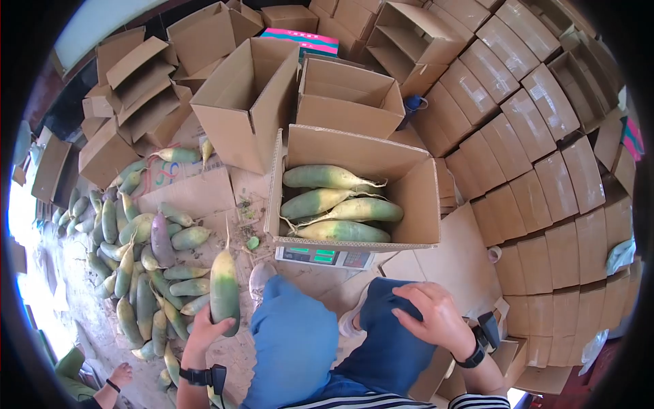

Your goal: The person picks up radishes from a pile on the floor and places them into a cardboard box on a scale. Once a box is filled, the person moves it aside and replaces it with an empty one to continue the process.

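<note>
My left hand [204, 335] grips a long green-and-white radish [225, 290], held upright above the floor by my left knee. My right hand [436, 317] rests palm down on my right thigh, fingers apart, holding nothing. Straight ahead an open cardboard box [426, 198] sits on a scale [323, 257] with a green display; several radishes [334, 204] lie sideways inside it. A pile of loose radishes [146, 266] covers the floor to my left.
Empty open cartons [245, 99] stand behind the filled box. Stacks of closed cartons [538, 157] wall off the right side. Flattened cardboard [194, 194] lies under the pile. Another person's hand [121, 373] shows at the bottom left.
</note>
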Motion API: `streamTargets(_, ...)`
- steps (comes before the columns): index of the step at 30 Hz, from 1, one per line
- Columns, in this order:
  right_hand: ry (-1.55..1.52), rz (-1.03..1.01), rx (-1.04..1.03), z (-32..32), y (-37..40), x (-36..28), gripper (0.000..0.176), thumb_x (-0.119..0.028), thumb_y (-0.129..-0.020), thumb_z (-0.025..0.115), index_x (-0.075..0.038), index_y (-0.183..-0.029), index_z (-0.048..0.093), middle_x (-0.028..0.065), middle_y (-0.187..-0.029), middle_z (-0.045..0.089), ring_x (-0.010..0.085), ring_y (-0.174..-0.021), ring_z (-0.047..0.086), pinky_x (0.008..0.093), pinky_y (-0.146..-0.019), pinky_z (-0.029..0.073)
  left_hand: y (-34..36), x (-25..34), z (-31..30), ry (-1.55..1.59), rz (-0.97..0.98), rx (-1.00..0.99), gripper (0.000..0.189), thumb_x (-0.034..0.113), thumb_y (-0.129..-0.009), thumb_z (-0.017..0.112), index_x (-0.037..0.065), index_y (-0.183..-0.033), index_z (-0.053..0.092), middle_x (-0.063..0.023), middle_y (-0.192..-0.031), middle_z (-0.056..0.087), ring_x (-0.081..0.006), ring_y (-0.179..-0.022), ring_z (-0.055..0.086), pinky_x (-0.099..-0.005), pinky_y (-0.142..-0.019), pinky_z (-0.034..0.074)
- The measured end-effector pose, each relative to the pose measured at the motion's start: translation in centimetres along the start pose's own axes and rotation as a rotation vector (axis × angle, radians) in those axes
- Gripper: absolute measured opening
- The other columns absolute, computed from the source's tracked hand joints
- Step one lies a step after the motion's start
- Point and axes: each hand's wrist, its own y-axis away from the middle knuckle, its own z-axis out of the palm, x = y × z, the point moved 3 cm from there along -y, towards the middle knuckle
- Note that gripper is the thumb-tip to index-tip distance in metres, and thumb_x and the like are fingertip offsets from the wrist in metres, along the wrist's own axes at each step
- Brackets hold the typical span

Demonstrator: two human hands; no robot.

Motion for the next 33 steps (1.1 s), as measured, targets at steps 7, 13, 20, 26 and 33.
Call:
streamTargets(7, 0.019, -0.180, 0.180, 0.0, 1.4, -0.5, 0.044, -0.015, -0.076, 0.075, -0.007, -0.117, 0.060, 0.0139, -0.112, 0.063, 0.0322, -0.098, 0.063, 0.0409, -0.085, 0.051, 7.9, 17.4, 1.1, -0.239, 0.496, 0.143, 0.065, 0.026, -0.060, 0.084, -0.003, -0.112, 0.058, -0.0120, -0.100, 0.064, -0.0225, -0.092, 0.062, -0.0343, -0.085, 0.048)
streamTargets(13, 0.378, -0.654, 0.300, -5.0, -0.1, -8.9, 0.055, -0.014, -0.079, 0.067, -0.014, -0.132, 0.051, 0.0106, -0.127, 0.054, 0.0276, -0.114, 0.056, 0.0415, -0.097, 0.046, 10.4, 27.5, 7.4, -0.859, 0.866, -0.069, 0.064, 0.037, -0.061, 0.081, -0.001, -0.108, 0.059, -0.0167, -0.095, 0.060, -0.0356, -0.092, 0.059, -0.0412, -0.082, 0.049)
streamTargets(20, 0.433, -0.435, 0.022, -5.5, -2.9, -4.9, 0.079, -0.014, -0.065, 0.078, -0.013, -0.137, 0.047, 0.0127, -0.116, 0.055, 0.0303, -0.108, 0.054, 0.0420, -0.093, 0.046, 10.7, 26.4, 8.3, -0.834, 0.874, -0.090, 0.082, 0.049, -0.071, 0.077, 0.000, -0.130, 0.048, -0.0198, -0.124, 0.051, -0.0360, -0.112, 0.054, -0.0416, -0.094, 0.046)
streamTargets(26, 0.496, -0.206, -0.006, -2.5, -11.6, 4.0, 0.074, -0.017, -0.068, 0.080, -0.011, -0.134, 0.047, 0.0139, -0.114, 0.054, 0.0326, -0.107, 0.053, 0.0429, -0.091, 0.045, 9.7, 20.0, 8.5, -0.954, 0.902, 0.154, 0.080, 0.044, -0.068, 0.081, 0.002, -0.129, 0.051, -0.0195, -0.127, 0.048, -0.0386, -0.119, 0.047, -0.0483, -0.100, 0.041)
streamTargets(33, 0.447, -0.330, -0.037, 6.3, -16.5, 7.7, 0.056, -0.020, -0.076, 0.074, -0.012, -0.128, 0.054, 0.0104, -0.119, 0.058, 0.0305, -0.113, 0.054, 0.0428, -0.094, 0.046, 9.3, 19.6, 7.5, -0.883, 0.900, 0.137, 0.077, 0.042, -0.066, 0.082, 0.002, -0.126, 0.053, -0.0188, -0.125, 0.048, -0.0383, -0.116, 0.048, -0.0479, -0.099, 0.041)
